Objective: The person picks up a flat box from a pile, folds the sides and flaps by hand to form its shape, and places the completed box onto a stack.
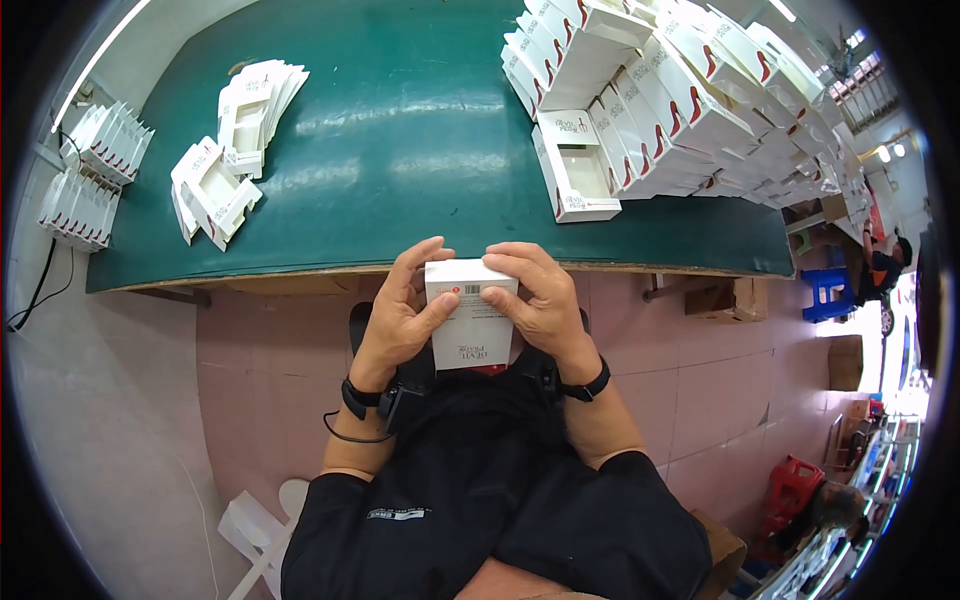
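Note:
A white printed carton [474, 330] is held between my two hands, over my lap just in front of the table edge. My left hand [408, 305] grips its left side, the thumb lying on the printed face near the top end. On the other side my right hand [535, 298] closes round the carton, its thumb on the same face and its fingers along the top edge. The carton's end flap looks closed. Its far side is hidden from me.
On the green table [400, 120], flat unfolded cartons [215, 190] lie at the left, with another fanned stack [258, 110] behind. Many white cartons with a red shoe print [660, 110] are piled at the right. More cartons [80, 205] stand by the left wall. A blue stool [828, 293] is at the far right.

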The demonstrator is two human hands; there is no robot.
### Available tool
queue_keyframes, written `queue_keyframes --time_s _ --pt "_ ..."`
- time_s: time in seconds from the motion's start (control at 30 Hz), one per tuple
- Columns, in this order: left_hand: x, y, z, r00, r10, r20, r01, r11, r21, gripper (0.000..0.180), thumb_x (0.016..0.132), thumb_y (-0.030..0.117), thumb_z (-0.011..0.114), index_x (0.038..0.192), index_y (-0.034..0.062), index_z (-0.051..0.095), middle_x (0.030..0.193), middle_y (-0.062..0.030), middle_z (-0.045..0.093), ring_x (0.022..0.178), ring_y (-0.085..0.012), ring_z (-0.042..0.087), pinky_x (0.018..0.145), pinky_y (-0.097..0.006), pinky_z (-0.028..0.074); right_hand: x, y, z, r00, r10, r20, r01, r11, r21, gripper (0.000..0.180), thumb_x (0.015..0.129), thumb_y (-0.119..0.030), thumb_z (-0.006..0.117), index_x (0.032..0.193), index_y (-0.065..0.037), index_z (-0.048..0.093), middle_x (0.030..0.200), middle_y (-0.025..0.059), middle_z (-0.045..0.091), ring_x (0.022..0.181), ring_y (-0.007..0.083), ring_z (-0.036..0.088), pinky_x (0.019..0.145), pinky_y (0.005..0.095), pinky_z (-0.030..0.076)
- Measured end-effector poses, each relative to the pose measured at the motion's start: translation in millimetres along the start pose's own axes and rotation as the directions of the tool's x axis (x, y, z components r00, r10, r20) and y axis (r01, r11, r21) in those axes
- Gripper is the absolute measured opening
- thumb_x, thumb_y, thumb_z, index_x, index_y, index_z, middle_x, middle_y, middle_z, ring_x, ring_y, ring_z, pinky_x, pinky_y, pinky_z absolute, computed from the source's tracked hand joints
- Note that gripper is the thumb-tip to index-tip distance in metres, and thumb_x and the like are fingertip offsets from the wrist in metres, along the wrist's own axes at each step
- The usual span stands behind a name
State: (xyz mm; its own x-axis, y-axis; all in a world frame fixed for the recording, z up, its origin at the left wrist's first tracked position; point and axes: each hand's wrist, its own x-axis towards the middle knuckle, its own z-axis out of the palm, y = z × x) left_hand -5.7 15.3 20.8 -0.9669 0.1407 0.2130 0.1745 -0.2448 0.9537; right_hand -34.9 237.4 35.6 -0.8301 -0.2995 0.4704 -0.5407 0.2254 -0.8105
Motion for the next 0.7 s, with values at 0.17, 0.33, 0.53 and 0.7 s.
queue_keyframes --time_s 0.17,0.33,0.53,0.7 --pt "-7.0 -6.6 -5.7 0.989 -0.141 0.046 0.139 0.989 0.042 0.054 0.097 0.007 0.075 0.145 0.0092 0.051 0.121 -0.0108 0.066 0.11 -0.0168 0.065 0.089 -0.032 0.059 -2.9 4.4 0.6 0.997 0.077 -0.025 -0.074 0.992 0.102 0.031 0.091 -0.02 0.082 0.115 -0.002 0.074 0.122 0.014 0.07 0.109 0.0265 0.069 0.089 0.0352 0.057" --pt "-6.2 -8.6 -7.0 0.989 -0.127 0.069 0.126 0.992 0.031 0.044 0.096 0.007 0.076 0.135 0.0088 0.054 0.118 -0.0083 0.065 0.108 -0.016 0.065 0.087 -0.032 0.06 -0.9 1.9 0.5 0.998 0.063 -0.017 -0.061 0.994 0.085 0.028 0.091 -0.02 0.082 0.112 -0.003 0.074 0.121 0.0135 0.071 0.107 0.0261 0.069 0.089 0.0351 0.056" --pt "-5.0 -9.0 -7.3 0.991 -0.105 0.08 0.101 0.994 0.049 0.04 0.095 0.005 0.077 0.129 0.0084 0.055 0.119 -0.0056 0.061 0.11 -0.016 0.064 0.089 -0.033 0.061 -2.4 4.2 -0.4 0.999 0.046 0.006 -0.046 0.995 0.09 0.024 0.091 -0.019 0.082 0.106 -0.004 0.073 0.119 0.0135 0.071 0.107 0.0262 0.069 0.089 0.0358 0.056" --pt "-4.4 -11.6 -9.2 0.987 -0.121 0.103 0.116 0.992 0.045 0.037 0.093 0.003 0.078 0.122 0.0074 0.057 0.125 -0.0054 0.056 0.114 -0.0169 0.062 0.09 -0.033 0.061 -3.4 5.7 -2.0 0.998 0.06 0.035 -0.064 0.993 0.096 0.022 0.091 -0.018 0.082 0.103 -0.003 0.072 0.119 0.0136 0.071 0.107 0.0263 0.069 0.089 0.0361 0.056"
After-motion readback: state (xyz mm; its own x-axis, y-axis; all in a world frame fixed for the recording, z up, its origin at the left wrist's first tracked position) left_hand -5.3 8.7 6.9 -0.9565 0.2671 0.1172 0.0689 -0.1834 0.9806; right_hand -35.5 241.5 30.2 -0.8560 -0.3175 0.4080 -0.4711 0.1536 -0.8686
